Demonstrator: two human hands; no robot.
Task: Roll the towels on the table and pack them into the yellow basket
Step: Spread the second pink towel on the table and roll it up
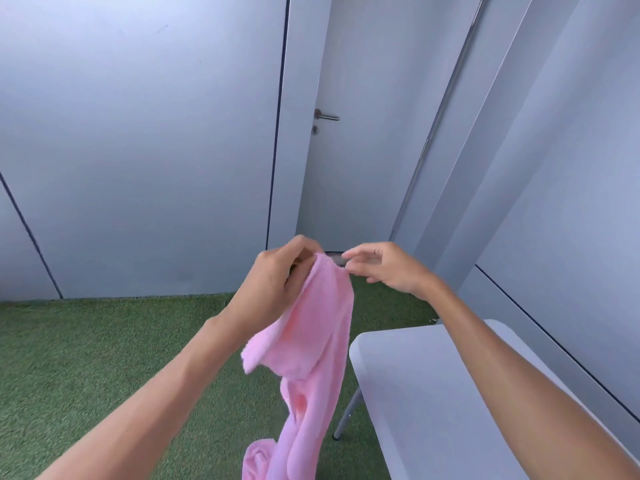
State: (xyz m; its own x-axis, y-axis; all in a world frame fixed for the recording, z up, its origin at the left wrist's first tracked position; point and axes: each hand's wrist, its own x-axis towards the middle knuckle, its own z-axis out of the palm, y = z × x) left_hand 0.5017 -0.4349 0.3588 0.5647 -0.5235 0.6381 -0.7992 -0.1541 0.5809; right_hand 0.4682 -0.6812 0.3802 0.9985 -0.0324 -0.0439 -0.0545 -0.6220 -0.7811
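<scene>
Hanging from the left hand (277, 282), whose curled fingers grip its top edge, the pink towel (308, 358) droops toward 6 o'clock while the right hand (384, 268) pinches its corner at 3 o'clock, left of the white table (433, 393).

Towel (311, 358) showing plain pink, table (426, 393) looking plain white, floor (104, 358) showing green turf texture, walls (138, 133) and door (356, 150) appearing pale grey-blue.

Pink towel's (311, 358) bottom end off-frame
</scene>
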